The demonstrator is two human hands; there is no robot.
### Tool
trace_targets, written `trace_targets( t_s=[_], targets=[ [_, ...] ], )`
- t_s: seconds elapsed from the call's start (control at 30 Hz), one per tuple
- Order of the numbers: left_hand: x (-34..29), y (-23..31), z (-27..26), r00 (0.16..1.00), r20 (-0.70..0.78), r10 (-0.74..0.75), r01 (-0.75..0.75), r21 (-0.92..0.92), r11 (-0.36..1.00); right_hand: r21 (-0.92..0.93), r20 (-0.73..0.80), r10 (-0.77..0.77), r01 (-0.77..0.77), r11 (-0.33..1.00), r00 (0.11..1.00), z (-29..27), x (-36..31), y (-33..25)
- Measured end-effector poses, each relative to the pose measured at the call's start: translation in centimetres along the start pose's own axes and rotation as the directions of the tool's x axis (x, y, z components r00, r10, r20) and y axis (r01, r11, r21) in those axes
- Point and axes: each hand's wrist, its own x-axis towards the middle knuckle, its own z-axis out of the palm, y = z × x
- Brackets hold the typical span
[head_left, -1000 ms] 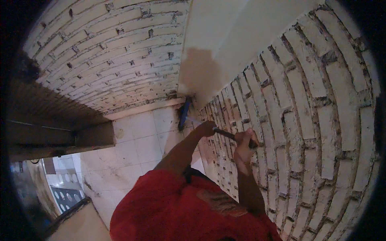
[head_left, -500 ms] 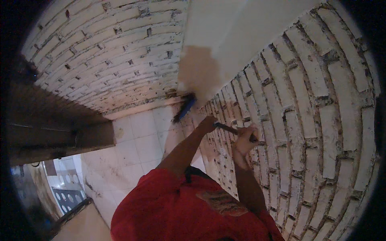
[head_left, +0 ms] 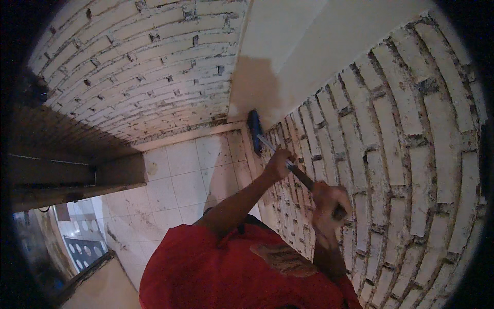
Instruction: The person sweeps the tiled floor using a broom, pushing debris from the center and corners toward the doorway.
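Note:
A long-handled broom slants up from the lower right, with its dark blue head [head_left: 254, 131] in the corner where the two brick walls meet. Both my hands grip its handle [head_left: 302, 178]. Closer to the head, my left hand [head_left: 280, 164] is wrapped round the pale part of the stick. My right hand [head_left: 329, 203], a little blurred, closes on the dark grip near the handle's end. The bristles are too dark to make out clearly.
Rough whitish brick walls with deep joints rise on the right [head_left: 391, 149] and far left [head_left: 149, 72]. White floor tiles [head_left: 182, 165] show dark dirt marks. A dark wooden shelf [head_left: 118, 170] juts in at left. Below it stands a grey panel with round holes [head_left: 85, 252].
The broom head has swung right and up, close to the right wall, and turned more upright. My left hand has moved right and slightly down; my right hand has moved down and right.

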Motion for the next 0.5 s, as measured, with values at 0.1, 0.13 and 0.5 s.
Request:
trace_targets(
  t_s=[0.1,0.13,0.5],
  targets=[
    [0.4,-4.7,0.7,0.996,-0.087,0.030,-0.032,-0.020,0.999,0.486,-0.119,-0.049,0.101,0.868,0.992,6.6,3.1,6.9],
    [0.4,-7.0,-0.2,0.998,-0.046,0.043,-0.047,-0.070,0.996,0.576,-0.090,-0.080,0.117,0.809,0.993,7.4,3.5,7.0],
    [-0.9,3.7,-0.7,0.995,0.072,0.074,-0.087,0.195,0.977,0.319,-0.067,-0.207,0.217,0.922,0.976,-0.3,1.2,1.4]
  ],
)
